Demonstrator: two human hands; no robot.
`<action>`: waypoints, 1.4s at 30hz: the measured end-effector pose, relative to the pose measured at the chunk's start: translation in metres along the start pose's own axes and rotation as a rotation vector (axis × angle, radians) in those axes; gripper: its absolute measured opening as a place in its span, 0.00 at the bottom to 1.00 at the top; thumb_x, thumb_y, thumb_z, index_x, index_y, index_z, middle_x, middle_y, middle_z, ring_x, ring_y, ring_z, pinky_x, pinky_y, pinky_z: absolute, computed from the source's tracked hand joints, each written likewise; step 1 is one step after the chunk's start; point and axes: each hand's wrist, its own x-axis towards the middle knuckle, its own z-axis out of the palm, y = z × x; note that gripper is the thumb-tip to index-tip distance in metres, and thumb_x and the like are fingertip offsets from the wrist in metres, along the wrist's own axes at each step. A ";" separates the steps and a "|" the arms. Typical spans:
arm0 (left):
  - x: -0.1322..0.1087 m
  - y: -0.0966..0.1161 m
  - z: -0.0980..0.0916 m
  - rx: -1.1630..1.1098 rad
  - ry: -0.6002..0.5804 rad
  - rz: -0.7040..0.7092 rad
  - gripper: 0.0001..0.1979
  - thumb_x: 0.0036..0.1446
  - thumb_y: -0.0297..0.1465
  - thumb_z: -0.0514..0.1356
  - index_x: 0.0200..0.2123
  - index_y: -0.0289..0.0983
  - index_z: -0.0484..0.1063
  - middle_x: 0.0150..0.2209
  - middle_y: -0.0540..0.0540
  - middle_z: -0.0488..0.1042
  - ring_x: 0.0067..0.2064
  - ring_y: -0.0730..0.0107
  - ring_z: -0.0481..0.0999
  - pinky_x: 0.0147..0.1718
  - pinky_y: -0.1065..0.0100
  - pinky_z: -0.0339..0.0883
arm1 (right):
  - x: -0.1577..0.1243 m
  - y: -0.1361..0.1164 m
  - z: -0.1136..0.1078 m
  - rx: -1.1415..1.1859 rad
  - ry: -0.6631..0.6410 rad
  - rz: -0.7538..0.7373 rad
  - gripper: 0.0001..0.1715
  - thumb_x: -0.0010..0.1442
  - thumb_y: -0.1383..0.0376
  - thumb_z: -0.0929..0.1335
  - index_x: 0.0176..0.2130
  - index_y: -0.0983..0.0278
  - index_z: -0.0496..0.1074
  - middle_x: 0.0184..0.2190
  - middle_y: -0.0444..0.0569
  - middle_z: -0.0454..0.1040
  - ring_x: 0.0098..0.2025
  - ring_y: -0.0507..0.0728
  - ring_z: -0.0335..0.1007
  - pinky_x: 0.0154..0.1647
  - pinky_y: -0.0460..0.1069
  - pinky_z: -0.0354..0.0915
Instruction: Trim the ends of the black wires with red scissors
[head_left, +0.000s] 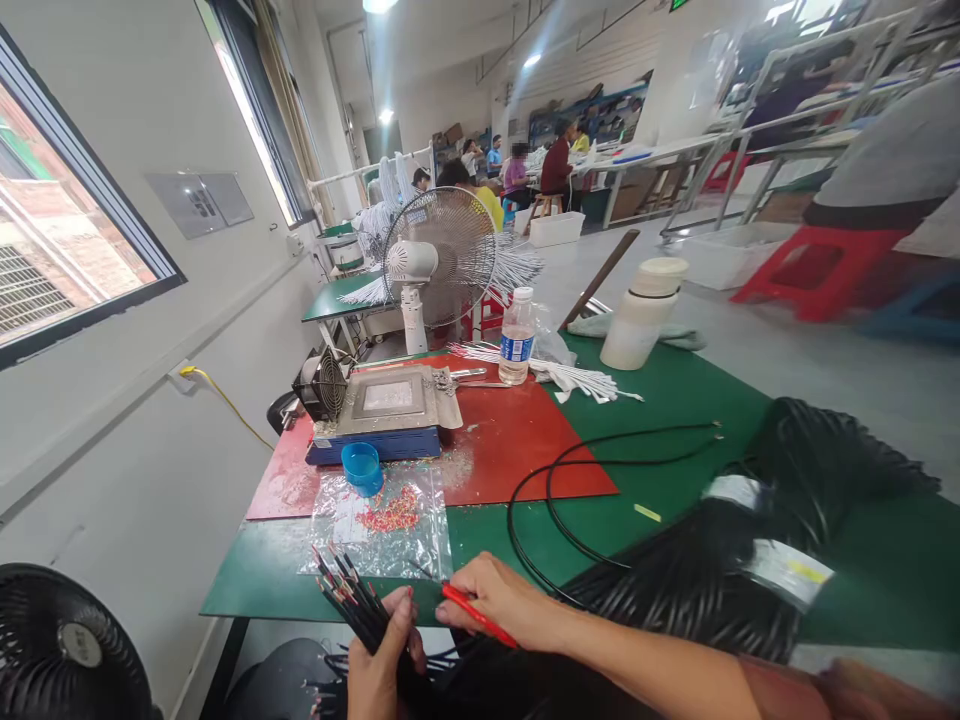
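Observation:
My left hand [386,650] is closed around a bundle of black cables [360,605], whose stripped ends show red, white and dark wires and point up and left. Just to its right, my right hand [499,600] grips a red-handled tool [480,617]. A thin dark tip sticks out ahead of the fingers toward the bundle; the tool's exact kind is unclear. Beyond the hands lies a clear plastic bag [427,500] with small red and yellow bits [394,512] on it. A blue cup [362,470] stands at its back edge.
A soldering pot [394,410] with a small fan [321,385] sits on a red mat [517,455]. A water bottle [516,345], white jug [641,315] and white wires [585,380] stand behind. Black cable bundles [697,570] cover the right side. People sit farther off.

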 end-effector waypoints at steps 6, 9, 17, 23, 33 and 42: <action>-0.012 -0.002 -0.003 -0.103 -0.005 0.035 0.22 0.36 0.37 0.67 0.35 0.32 0.70 0.14 0.53 0.68 0.18 0.76 0.65 0.22 0.71 0.54 | 0.009 -0.006 0.013 0.600 -0.070 0.062 0.27 0.49 0.46 0.66 0.21 0.67 0.65 0.10 0.38 0.58 0.11 0.45 0.51 0.11 0.41 0.46; -0.016 -0.001 -0.004 -0.076 -0.032 0.046 0.18 0.36 0.37 0.67 0.31 0.32 0.72 0.13 0.51 0.68 0.18 0.75 0.65 0.21 0.70 0.54 | 0.012 -0.010 0.019 0.708 -0.112 0.058 0.28 0.48 0.45 0.67 0.20 0.68 0.66 0.09 0.38 0.59 0.10 0.44 0.51 0.10 0.40 0.46; -0.018 -0.002 -0.006 0.025 -0.133 0.074 0.14 0.44 0.39 0.61 0.18 0.33 0.70 0.15 0.50 0.66 0.20 0.75 0.64 0.25 0.69 0.54 | 0.005 -0.012 0.029 0.728 -0.147 0.022 0.27 0.46 0.46 0.69 0.20 0.69 0.66 0.11 0.39 0.60 0.11 0.44 0.52 0.10 0.40 0.49; -0.019 -0.003 -0.003 0.015 -0.204 0.064 0.15 0.48 0.38 0.58 0.17 0.34 0.69 0.16 0.49 0.66 0.21 0.74 0.64 0.27 0.68 0.54 | 0.000 -0.015 0.030 0.777 -0.125 0.070 0.31 0.46 0.42 0.67 0.18 0.68 0.65 0.10 0.39 0.59 0.11 0.45 0.52 0.10 0.41 0.47; -0.027 -0.001 0.005 -0.148 -0.042 -0.015 0.14 0.39 0.40 0.65 0.19 0.35 0.70 0.18 0.48 0.71 0.25 0.70 0.68 0.29 0.67 0.59 | 0.000 -0.020 0.030 0.844 -0.182 0.147 0.31 0.44 0.43 0.68 0.20 0.69 0.67 0.10 0.39 0.58 0.10 0.45 0.50 0.10 0.42 0.42; -0.026 -0.005 0.002 -0.119 -0.184 -0.043 0.14 0.46 0.39 0.60 0.17 0.35 0.68 0.11 0.51 0.65 0.17 0.78 0.60 0.23 0.70 0.51 | 0.007 -0.014 0.030 0.781 -0.181 0.252 0.31 0.43 0.42 0.68 0.17 0.68 0.64 0.09 0.41 0.59 0.10 0.45 0.50 0.08 0.41 0.42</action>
